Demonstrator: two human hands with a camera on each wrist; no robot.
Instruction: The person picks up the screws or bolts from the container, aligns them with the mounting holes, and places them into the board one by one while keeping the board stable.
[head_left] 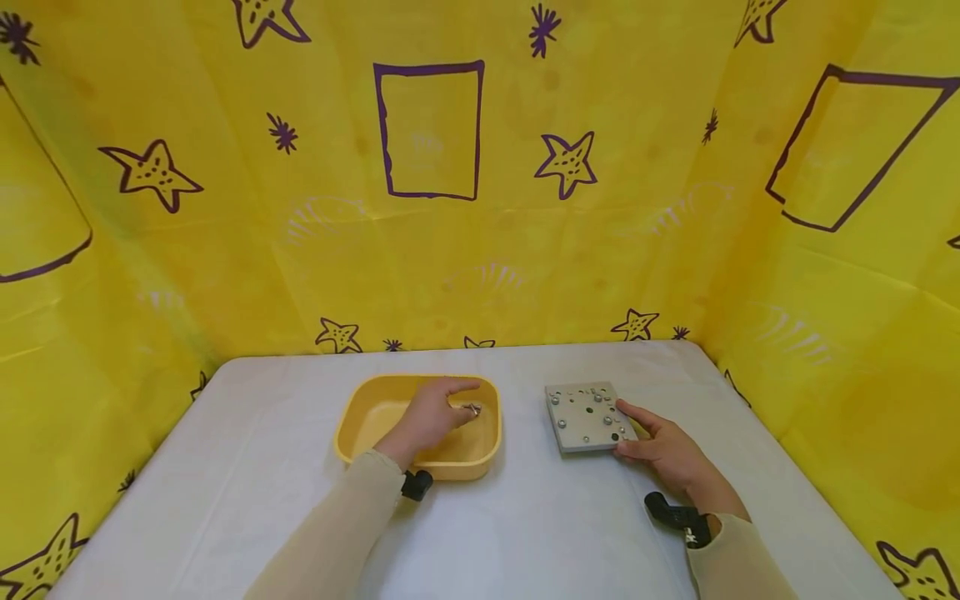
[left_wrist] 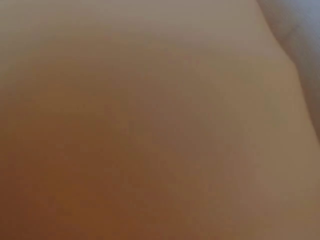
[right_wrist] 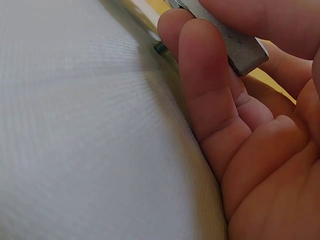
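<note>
My left hand [head_left: 429,417] reaches over the near rim into a yellow plastic tub [head_left: 352,421]. Its index finger and thumb are spread apart, and small shiny metal screws [head_left: 472,409] show beside the thumb tip. Skin and sleeve fill the left wrist view as a blur. At the right, my right hand [head_left: 671,454] grips a square grey metal plate [head_left: 576,429] by its right edge. Bolts and several holes dot the plate's top. In the right wrist view, curled fingers [right_wrist: 204,65] hold the plate [right_wrist: 245,52], and a threaded bolt end [right_wrist: 160,48] pokes out below.
Both things are on a white-covered table [head_left: 517,525], the tub left of the plate with a gap between them. Yellow cloth walls [head_left: 510,233] with drawn stars enclose the back and sides. Black wrist mounts [head_left: 678,512] sit on both forearms.
</note>
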